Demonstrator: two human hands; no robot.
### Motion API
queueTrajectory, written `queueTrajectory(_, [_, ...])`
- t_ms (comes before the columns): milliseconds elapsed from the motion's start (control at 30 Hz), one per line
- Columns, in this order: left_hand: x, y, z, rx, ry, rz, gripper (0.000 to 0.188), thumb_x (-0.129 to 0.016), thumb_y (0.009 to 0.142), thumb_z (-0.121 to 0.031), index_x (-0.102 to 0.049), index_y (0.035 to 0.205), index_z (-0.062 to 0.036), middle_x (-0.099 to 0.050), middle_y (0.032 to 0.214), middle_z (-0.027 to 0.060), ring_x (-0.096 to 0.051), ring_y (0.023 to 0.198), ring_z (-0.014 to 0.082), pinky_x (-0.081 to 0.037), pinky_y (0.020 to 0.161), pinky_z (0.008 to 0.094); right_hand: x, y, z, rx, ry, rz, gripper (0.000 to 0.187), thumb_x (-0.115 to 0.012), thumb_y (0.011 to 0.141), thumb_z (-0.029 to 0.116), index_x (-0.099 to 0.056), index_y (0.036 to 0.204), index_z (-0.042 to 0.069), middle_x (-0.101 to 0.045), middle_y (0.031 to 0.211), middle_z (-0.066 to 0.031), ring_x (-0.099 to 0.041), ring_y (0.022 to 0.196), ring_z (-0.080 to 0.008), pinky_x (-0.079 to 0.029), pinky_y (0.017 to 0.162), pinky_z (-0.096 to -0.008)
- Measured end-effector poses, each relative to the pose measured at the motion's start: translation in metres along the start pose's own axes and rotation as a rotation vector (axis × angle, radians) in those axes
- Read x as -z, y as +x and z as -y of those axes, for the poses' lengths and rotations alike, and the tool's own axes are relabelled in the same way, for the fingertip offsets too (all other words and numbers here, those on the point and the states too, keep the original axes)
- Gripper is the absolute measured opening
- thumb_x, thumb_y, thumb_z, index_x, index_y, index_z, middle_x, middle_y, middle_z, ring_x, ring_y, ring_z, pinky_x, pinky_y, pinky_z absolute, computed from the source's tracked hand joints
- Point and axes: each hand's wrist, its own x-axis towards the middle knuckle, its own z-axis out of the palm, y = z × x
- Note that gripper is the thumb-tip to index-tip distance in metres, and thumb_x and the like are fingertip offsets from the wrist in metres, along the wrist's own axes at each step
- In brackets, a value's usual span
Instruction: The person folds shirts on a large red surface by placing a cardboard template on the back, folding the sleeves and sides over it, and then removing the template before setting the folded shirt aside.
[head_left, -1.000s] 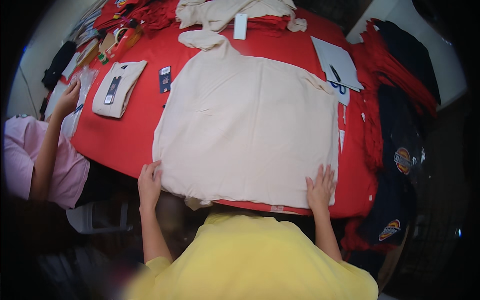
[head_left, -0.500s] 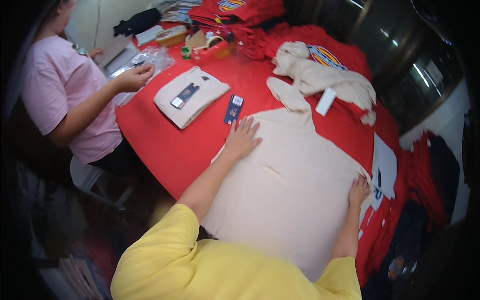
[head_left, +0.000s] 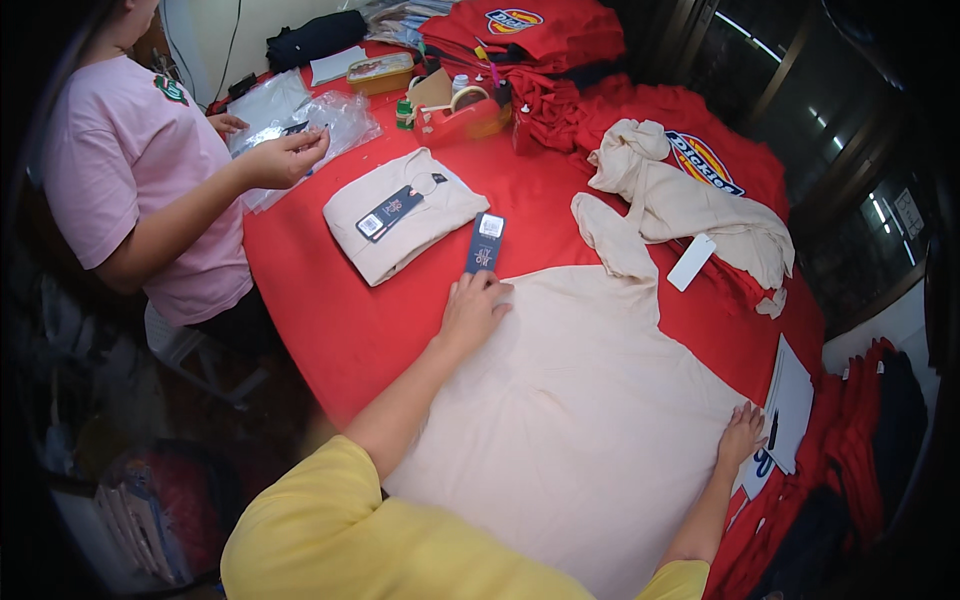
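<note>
A beige shirt [head_left: 575, 400] lies spread out before me on the red-covered table, one sleeve stretching to the far side. On its far left edge rests my left hand [head_left: 477, 315], open, its slightly bent fingers reaching the near end of a navy hang tag [head_left: 485, 243]. My right hand [head_left: 742, 436] lies open on the shirt's right edge, fingers over the cloth. Beyond my left hand sits a folded beige shirt [head_left: 440, 220] with a navy hang tag [head_left: 390, 214] on a loop of string.
A co-worker in pink [head_left: 150, 190] stands at the left, a hand [head_left: 285, 160] over clear plastic bags [head_left: 345, 115]. Far back are a red tape dispenser [head_left: 455, 122] and piled red garments [head_left: 535, 40]. A crumpled beige garment [head_left: 705, 205] and white tag [head_left: 691, 262] lie right.
My left hand has slid slightly along the shirt's edge, its fingers now more bent. The crease in the middle of the shirt has smoothed out. The whole view has shifted a little.
</note>
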Motion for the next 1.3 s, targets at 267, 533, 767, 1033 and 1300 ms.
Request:
queueTrajectory(267, [0.04,-0.008,0.036,0.208,-0.377,-0.03,0.029,-0.062,0.084,-0.001,-0.063,0.113,0.0,-0.064,0.103,0.0142,-0.064,0.089,0.0244,-0.052,0.08,0.0329,0.073,-0.129,0.095,0.253,0.376,0.16,0.051,-0.05,0.095,0.035,-0.042,0.142,0.016,-0.032,0.152,-0.0106,-0.024,0.142,-0.0311,-0.011,0.112,-0.0596])
queueTrajectory(533, [0.019,-0.03,0.008,0.119,-0.237,-0.007,0.031,-0.068,0.08,-0.005,-0.064,0.111,-0.0024,-0.061,0.103,0.0114,-0.062,0.092,0.0239,-0.051,0.082,0.0338,0.078,-0.159,0.114,0.224,0.42,0.159,0.051,-0.048,0.097,0.034,-0.04,0.144,0.015,-0.029,0.153,-0.0116,-0.021,0.142,-0.0332,-0.009,0.113,-0.0573])
queueTrajectory(767, [0.003,-0.019,0.012,-0.022,0.035,-0.094,0.018,-0.069,0.081,-0.014,-0.069,0.099,-0.0101,-0.062,0.092,0.0076,-0.062,0.085,0.0276,-0.05,0.075,0.0385,0.075,-0.16,0.113,0.226,0.419,0.131,0.052,-0.047,0.097,0.036,-0.04,0.144,0.016,-0.03,0.153,-0.0116,-0.022,0.142,-0.0325,-0.01,0.114,-0.0556])
queueTrajectory(1033, [0.015,0.023,0.046,0.458,-0.542,0.198,0.008,-0.067,0.086,-0.012,-0.065,0.084,-0.0049,-0.067,0.073,0.0029,-0.064,0.07,0.0108,-0.049,0.06,0.0266,0.076,-0.159,0.112,0.226,0.409,0.142,0.052,-0.047,0.097,0.037,-0.039,0.144,0.016,-0.03,0.153,-0.0116,-0.023,0.141,-0.0327,-0.011,0.114,-0.0563])
queueTrajectory(1300, [0.033,0.015,0.057,0.476,-0.815,0.009,0.018,-0.064,0.091,-0.018,-0.063,0.092,0.0008,-0.064,0.077,0.0047,-0.063,0.065,0.0101,-0.048,0.056,0.0206,0.076,-0.16,0.112,0.241,0.419,0.129,0.053,-0.048,0.096,0.037,-0.039,0.144,0.017,-0.028,0.153,-0.0114,-0.022,0.142,-0.0325,-0.011,0.113,-0.0575])
